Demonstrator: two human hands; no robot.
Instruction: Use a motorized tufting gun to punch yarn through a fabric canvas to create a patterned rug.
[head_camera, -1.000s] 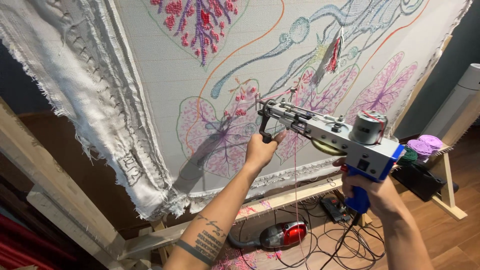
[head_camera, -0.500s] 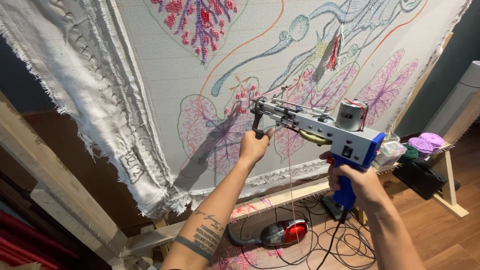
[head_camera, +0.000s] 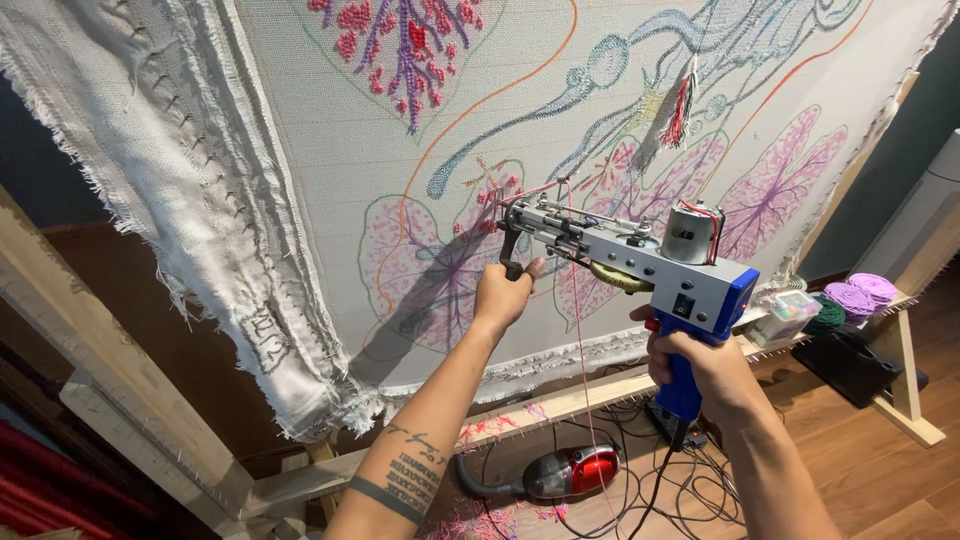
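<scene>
A grey tufting gun (head_camera: 640, 262) with a blue handle points its needle at a white cloth (head_camera: 330, 150) stretched on a wooden frame. The cloth bears a drawn pattern of purple leaves, blue stems and orange lines, with red and pink tufted spots. My left hand (head_camera: 503, 295) grips the gun's black front handle close to the cloth. My right hand (head_camera: 700, 365) is wrapped around the blue rear handle. A pink yarn strand (head_camera: 578, 360) hangs down from the gun.
The wooden frame rail (head_camera: 560, 400) runs under the cloth. A red and grey vacuum cleaner (head_camera: 570, 470) and tangled black cables (head_camera: 640, 480) lie on the wooden floor. Purple and green yarn skeins (head_camera: 850, 300) and a small box sit at the right.
The gun and both hands have shifted left and slightly up along the cloth, with the needle now at the pink part of the leaf.
</scene>
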